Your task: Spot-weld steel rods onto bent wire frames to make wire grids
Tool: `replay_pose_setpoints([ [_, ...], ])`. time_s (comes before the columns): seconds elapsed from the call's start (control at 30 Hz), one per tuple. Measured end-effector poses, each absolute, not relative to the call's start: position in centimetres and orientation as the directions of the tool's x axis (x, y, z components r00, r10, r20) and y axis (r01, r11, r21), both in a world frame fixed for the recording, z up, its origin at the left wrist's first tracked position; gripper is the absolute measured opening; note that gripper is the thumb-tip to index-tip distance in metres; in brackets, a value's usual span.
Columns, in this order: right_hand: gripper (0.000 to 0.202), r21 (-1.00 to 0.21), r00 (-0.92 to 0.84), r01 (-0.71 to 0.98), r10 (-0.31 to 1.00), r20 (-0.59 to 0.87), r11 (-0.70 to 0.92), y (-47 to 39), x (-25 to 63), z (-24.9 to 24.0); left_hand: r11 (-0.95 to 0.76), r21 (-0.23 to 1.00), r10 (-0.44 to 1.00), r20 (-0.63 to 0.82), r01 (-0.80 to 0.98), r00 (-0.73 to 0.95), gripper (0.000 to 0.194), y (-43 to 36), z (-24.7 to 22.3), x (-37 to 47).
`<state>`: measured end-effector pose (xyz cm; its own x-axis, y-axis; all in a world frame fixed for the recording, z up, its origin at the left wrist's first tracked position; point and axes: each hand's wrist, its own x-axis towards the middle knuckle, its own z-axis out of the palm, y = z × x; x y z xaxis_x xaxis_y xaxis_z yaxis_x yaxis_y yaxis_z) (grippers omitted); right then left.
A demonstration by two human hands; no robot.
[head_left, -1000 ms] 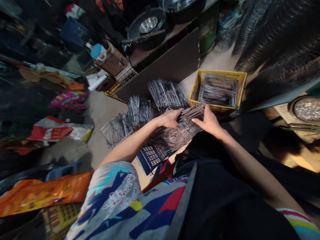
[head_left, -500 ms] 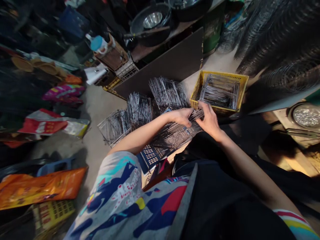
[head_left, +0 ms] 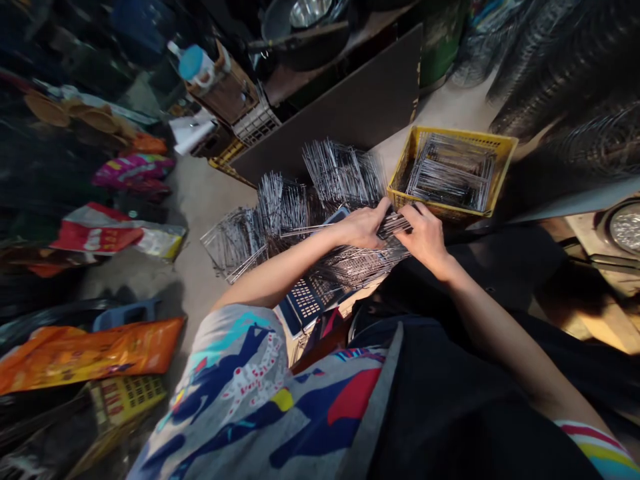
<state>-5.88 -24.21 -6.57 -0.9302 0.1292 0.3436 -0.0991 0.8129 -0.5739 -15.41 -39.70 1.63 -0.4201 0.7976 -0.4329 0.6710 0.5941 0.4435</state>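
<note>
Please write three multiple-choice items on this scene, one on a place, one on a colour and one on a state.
1. Where does the crate that holds wire racks stand?
A. just beyond the hands
B. behind the person
C. on the orange bag

2. What colour is that crate?
A. green
B. yellow
C. white

3. How do the left hand and right hand stand to the wire rack?
A. both hang clear of it
B. only the left touches it
C. both grip it

Key: 1 A, its near rim lies right past the fingers; 2 B, its walls are yellow; 3 C, both hands' fingers close on the rack between them.
</note>
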Motion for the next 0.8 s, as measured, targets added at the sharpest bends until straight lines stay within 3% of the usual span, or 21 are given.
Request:
replay_pose_setpoints([
  [0.2,0.012,-0.572,-0.934,-0.124,0.1,0.344,0.811,-24.9,-5.7,-6.6,0.569,0.473,0.82,-0.386,0.673,-0.423,0.076,-42.0,1.3,-15.5],
  [0.37,0.012,-0.578,-0.935,-0.118,0.105,0.338,0.808,-24.8,-5.4,-6.5,0.603,0.549,0.791,-0.504,0.578,-0.346,0.074,-45.7,2.0,-17.3],
  [0.5,0.009,-0.576,-0.938,-0.114,0.102,0.33,0.809,-24.8,-5.1,-6.3,0.638,0.594,0.769,-0.517,0.49,-0.375,0.072,-48.5,2.5,-18.0],
  [0.7,0.016,-0.638,-0.947,-0.144,0.082,0.311,0.757,-24.9,-4.6,-5.7,0.554,0.809,0.831,-0.524,0.197,-0.188,0.04,-49.8,0.8,-18.7],
  [0.8,0.024,-0.685,-0.942,-0.172,0.086,0.325,0.708,-24.5,-4.6,-5.8,0.522,0.847,0.851,-0.509,0.102,-0.13,0.034,-50.0,-0.2,-19.0],
])
